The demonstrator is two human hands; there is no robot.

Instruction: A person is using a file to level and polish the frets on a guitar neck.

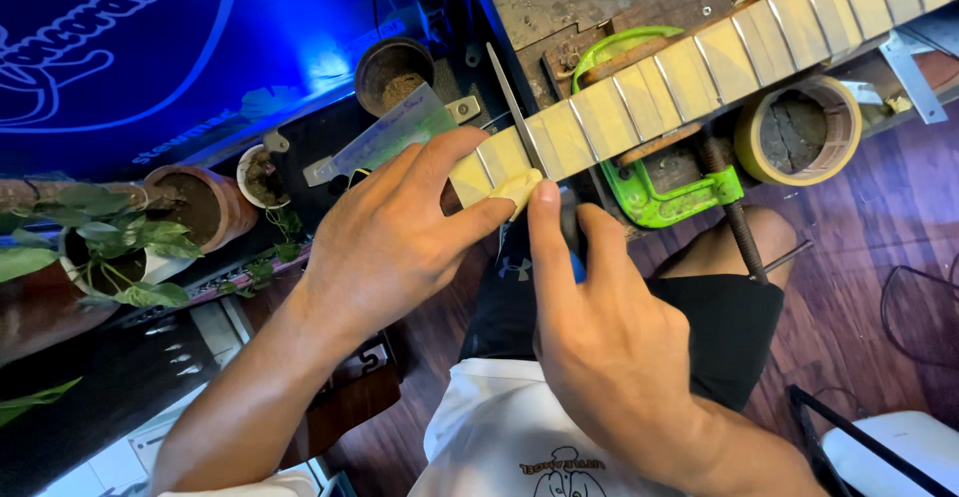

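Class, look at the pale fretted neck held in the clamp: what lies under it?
Under the fretted neck sit a green clamp, a wooden block and a tape roll. The left hand covers the neck's end, hiding anything beneath.

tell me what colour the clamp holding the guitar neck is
Bright green clamp, with a dark metal screw; it shows best in the head view, gripping the fretted guitar neck.

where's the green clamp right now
In the head view, the green metal clamp sits upper centre-right, gripping the pale wooden fretted neck, left of the masking tape roll.
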